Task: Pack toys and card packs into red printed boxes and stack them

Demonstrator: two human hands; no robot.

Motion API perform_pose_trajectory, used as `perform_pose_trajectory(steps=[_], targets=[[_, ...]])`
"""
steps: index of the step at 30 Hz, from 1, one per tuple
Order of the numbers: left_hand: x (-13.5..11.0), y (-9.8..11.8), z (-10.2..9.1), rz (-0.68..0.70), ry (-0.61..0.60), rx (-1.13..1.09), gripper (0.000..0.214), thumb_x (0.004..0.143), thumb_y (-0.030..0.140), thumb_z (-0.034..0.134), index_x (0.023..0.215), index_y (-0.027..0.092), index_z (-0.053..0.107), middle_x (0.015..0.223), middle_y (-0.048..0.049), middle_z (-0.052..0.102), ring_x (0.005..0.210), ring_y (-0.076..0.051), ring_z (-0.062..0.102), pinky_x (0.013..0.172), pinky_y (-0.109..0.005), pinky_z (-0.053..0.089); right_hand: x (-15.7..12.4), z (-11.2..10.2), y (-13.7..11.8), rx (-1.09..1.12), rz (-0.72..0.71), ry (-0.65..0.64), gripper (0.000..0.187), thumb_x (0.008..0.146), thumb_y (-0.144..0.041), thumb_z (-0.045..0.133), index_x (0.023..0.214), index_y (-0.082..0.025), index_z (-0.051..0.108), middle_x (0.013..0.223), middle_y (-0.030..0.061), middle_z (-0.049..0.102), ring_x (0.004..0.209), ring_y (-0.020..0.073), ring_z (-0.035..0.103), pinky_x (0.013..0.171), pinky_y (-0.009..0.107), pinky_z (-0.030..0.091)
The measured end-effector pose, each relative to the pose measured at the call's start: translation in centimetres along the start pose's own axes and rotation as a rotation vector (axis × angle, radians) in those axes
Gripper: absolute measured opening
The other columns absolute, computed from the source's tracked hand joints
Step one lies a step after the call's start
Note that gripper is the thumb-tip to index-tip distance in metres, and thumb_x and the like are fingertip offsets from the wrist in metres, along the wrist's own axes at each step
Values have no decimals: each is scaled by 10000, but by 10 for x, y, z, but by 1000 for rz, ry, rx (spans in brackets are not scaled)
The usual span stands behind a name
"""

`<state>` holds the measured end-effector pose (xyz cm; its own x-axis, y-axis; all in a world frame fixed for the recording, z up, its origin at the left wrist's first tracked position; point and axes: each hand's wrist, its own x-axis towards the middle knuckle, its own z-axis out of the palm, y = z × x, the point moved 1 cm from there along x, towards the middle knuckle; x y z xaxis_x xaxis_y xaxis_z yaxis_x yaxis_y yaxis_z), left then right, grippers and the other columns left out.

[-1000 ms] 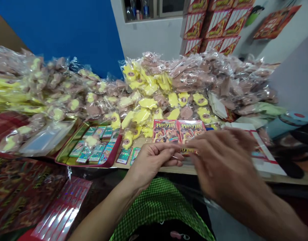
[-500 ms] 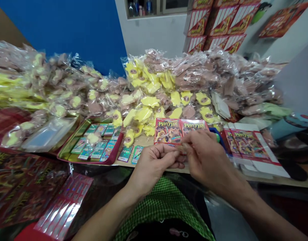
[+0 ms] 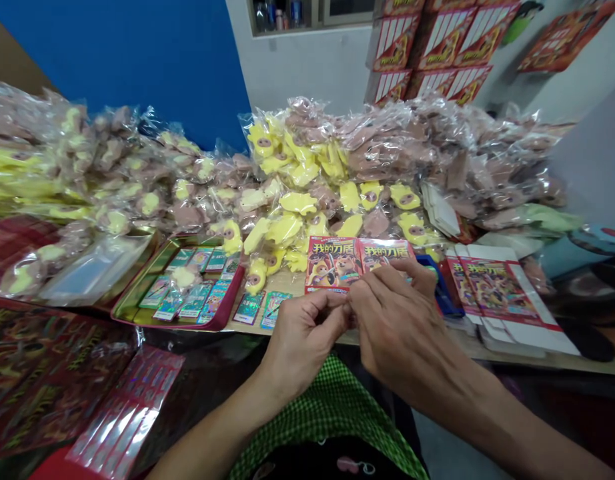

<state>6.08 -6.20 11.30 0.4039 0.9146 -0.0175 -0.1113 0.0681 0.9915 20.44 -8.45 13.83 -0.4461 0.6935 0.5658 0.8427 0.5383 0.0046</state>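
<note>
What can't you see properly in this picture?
All in the head view:
What is being pinched: the left hand and right hand cover it.
The lower part of the right red pack: the right hand hides it.
The words on the small cards: too small to read.
The tops of the red boxes: cut off by the top edge.

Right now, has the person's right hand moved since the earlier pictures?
Yes: the right hand has shifted left, toward the left hand, judged against the red printed card pack.
</note>
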Motion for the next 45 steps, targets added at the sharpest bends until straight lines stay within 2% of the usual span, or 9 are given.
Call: perform_pose_trajectory(steps=[4,8,11,17,23,28,34,38,45], targets=[[-1,-7,-1,-9,33,15,180,863,289,718,789,139,783,700,-14,707,633,-81,579,625,-188,472,-2,5,3,92,76,10,233,847,-4,401,754,-199,490,718,41,488,720,233,445,806,417,353],[0,-9,-2,-103,30,-149,187,844,327,756,808,144,775,721,-22,731,663,-100,660,697,-217,563,-6,4,19,361,244,24,198,928,-69,443,794,-213,461,733,3,524,703,196,504,694,347,356],[2,-8,-4,-174,15,-262,188,821,340,798,853,155,782,766,-29,764,678,-101,703,720,-219,599,-7,0,28,442,300,48,174,964,-102,469,836,-218,479,738,-22,534,673,171,523,643,315,353],[2,-6,-4,-139,35,-259,186,831,331,797,877,151,796,795,-44,780,714,-110,721,732,-217,616,-4,-7,17,273,206,51,121,965,-103,498,897,-198,533,829,12,596,799,213,556,832,391,356],[0,-5,1,0,33,-101,168,904,258,676,916,178,823,767,-15,760,668,-79,653,708,-187,580,-5,2,4,64,132,14,159,959,-100,473,835,-176,536,797,74,547,775,258,484,763,410,348],[-3,-13,0,60,68,35,197,918,270,655,915,180,830,742,-18,732,637,-90,600,635,-198,541,-7,8,4,84,161,17,194,931,-54,413,838,-205,491,770,51,536,753,247,477,806,427,348],[-4,-11,-2,-21,130,-45,163,871,292,708,898,170,812,720,-33,744,643,-113,649,657,-224,569,-8,-2,17,324,291,83,160,960,-78,444,898,-222,475,793,0,558,733,205,533,727,355,349],[-3,-9,-2,-31,114,-67,185,867,293,687,918,167,811,737,-40,747,649,-117,651,663,-233,577,-7,-6,13,211,214,53,97,981,-118,492,963,-192,552,873,43,610,841,249,565,819,405,344],[-4,-13,0,63,89,66,212,920,239,621,845,176,809,739,-10,705,659,-99,598,666,-218,545,-5,5,0,88,129,21,216,935,-27,417,846,-168,554,782,71,548,767,259,496,805,434,351]])
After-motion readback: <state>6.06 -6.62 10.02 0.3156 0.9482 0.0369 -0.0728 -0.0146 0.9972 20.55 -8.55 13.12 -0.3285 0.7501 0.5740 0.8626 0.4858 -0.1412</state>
